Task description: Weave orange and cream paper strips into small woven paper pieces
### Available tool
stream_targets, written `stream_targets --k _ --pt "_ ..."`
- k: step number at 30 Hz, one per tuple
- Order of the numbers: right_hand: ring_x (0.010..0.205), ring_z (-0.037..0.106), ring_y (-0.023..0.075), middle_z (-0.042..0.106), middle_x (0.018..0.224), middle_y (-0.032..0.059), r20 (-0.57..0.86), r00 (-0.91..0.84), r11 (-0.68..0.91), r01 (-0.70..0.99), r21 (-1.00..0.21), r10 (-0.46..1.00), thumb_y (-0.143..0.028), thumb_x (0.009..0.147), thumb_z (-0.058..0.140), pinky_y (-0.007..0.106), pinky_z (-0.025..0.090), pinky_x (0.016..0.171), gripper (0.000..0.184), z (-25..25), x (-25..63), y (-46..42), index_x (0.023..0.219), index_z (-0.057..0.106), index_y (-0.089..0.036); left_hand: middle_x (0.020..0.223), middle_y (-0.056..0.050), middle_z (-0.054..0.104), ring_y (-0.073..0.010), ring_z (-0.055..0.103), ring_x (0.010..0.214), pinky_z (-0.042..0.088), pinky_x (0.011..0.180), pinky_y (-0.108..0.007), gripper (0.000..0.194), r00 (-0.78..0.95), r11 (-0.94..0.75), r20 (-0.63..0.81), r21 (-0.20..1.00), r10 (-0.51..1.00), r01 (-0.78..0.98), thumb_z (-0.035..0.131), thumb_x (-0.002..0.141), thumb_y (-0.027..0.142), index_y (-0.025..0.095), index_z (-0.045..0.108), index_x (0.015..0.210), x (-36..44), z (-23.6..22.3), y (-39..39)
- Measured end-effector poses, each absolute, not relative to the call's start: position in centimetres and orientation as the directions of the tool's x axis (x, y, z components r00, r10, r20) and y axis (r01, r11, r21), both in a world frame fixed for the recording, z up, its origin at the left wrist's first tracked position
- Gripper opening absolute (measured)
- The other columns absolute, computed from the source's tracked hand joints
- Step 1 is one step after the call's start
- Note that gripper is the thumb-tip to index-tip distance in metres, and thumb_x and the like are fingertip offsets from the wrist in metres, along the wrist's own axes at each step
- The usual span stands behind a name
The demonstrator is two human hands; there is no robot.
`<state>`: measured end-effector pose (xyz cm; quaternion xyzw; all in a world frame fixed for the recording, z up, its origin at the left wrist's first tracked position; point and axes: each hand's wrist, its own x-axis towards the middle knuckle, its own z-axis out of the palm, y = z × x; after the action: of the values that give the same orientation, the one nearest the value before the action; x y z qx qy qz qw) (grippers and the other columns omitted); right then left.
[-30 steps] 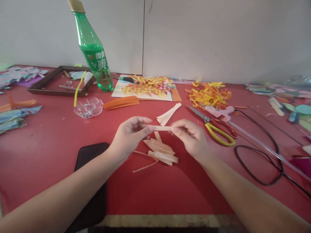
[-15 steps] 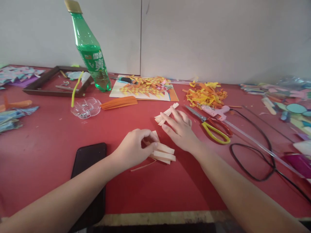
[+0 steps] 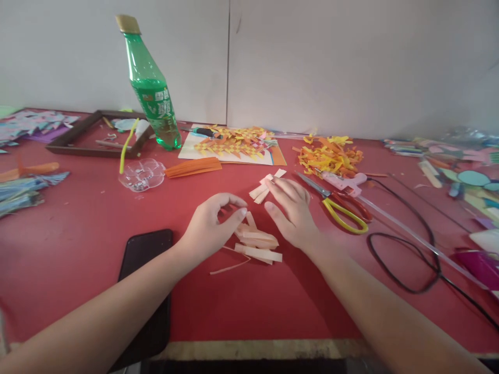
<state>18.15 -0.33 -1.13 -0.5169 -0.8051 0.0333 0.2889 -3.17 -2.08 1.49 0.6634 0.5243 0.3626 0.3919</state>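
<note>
My left hand (image 3: 210, 224) hovers with curved fingers and thumb apart, beside a loose pile of pale cream paper strips (image 3: 259, 240); nothing shows between its fingers. A thin curled sliver of paper (image 3: 230, 268) trails out below that pile. Just beyond, a smaller bunch of cream strips (image 3: 260, 193) lies crossed on the red table. My right hand (image 3: 292, 213) has its fingers spread, the index fingertip at the edge of this smaller bunch. Whether that finger presses on the strips or only hovers I cannot tell.
To the right lie yellow-and-red handled scissors (image 3: 345, 213) and a pink glue gun (image 3: 345, 182) with a black cord (image 3: 424, 208). A black phone (image 3: 146, 254) rests under my left forearm. Behind stand a green bottle (image 3: 154, 98), a clear bead dish (image 3: 142, 175) and cut orange-yellow paper (image 3: 331, 156).
My left hand has come off the nearer strip pile, moving slightly up and left, and its strips have spread apart. My right hand has shifted a little, still by the far bunch.
</note>
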Motion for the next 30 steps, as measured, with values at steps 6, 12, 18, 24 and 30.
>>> stream_targets --k 6,12,18,24,30 --pt "0.137 0.038 0.0281 0.043 0.15 0.0079 0.507 -0.462 0.682 0.565 -0.465 0.728 -0.046 0.096 0.036 0.05 0.029 0.112 0.056 0.1 17.6 -1.9 0.149 0.034 -0.026 0.126 -0.01 0.058 -0.0209 0.057 0.112 0.049 0.092 -0.034 0.043 0.156 -0.104 0.085 0.988 0.984 0.118 0.07 0.078 0.038 0.019 0.053 0.113 -2.9 1.1 -1.7" --pt "0.128 0.047 0.0267 0.057 0.136 0.0089 0.502 -0.402 0.635 0.6 -0.487 0.766 -0.04 0.097 0.039 0.048 0.033 0.109 0.041 -0.2 17.6 -1.7 0.13 0.057 -0.025 0.105 -0.007 0.065 -0.0195 0.061 0.089 0.05 0.076 -0.034 0.022 0.089 -0.093 0.066 0.931 0.994 0.354 0.062 0.084 0.037 0.02 0.06 0.098 -3.1 1.1 -1.6" --pt "0.136 0.034 0.0319 0.051 0.144 0.0081 0.271 -0.439 0.515 0.749 -0.417 0.857 -0.045 0.098 0.037 0.055 0.027 0.109 0.042 -0.5 17.0 -1.4 0.12 0.065 -0.023 0.121 -0.006 0.066 -0.0249 0.053 0.12 0.037 0.104 -0.045 0.019 0.235 -0.31 0.21 0.761 0.949 0.57 0.059 0.085 0.025 0.023 0.063 0.104 -3.3 0.9 -1.5" --pt "0.135 0.034 0.0325 0.052 0.143 0.0061 0.177 -0.458 0.491 0.794 -0.359 0.871 -0.048 0.099 0.035 0.058 0.02 0.11 0.046 -0.4 16.7 -1.5 0.128 0.059 -0.022 0.116 -0.005 0.068 -0.0222 0.059 0.111 0.042 0.1 -0.042 0.02 0.211 -0.254 0.161 0.79 0.964 0.559 0.055 0.086 0.026 0.021 0.063 0.103 -3.3 1.1 -1.6" --pt "0.131 0.04 0.0262 0.055 0.138 0.0089 0.297 -0.487 0.569 0.731 -0.376 0.821 -0.042 0.099 0.037 0.048 0.026 0.108 0.042 -0.7 17.1 -1.4 0.127 0.059 -0.02 0.115 -0.008 0.067 -0.0241 0.061 0.109 0.049 0.09 -0.04 0.025 0.153 -0.052 -0.021 0.888 0.988 0.457 0.055 0.085 0.031 0.02 0.062 0.106 -3.1 1.5 -1.6"
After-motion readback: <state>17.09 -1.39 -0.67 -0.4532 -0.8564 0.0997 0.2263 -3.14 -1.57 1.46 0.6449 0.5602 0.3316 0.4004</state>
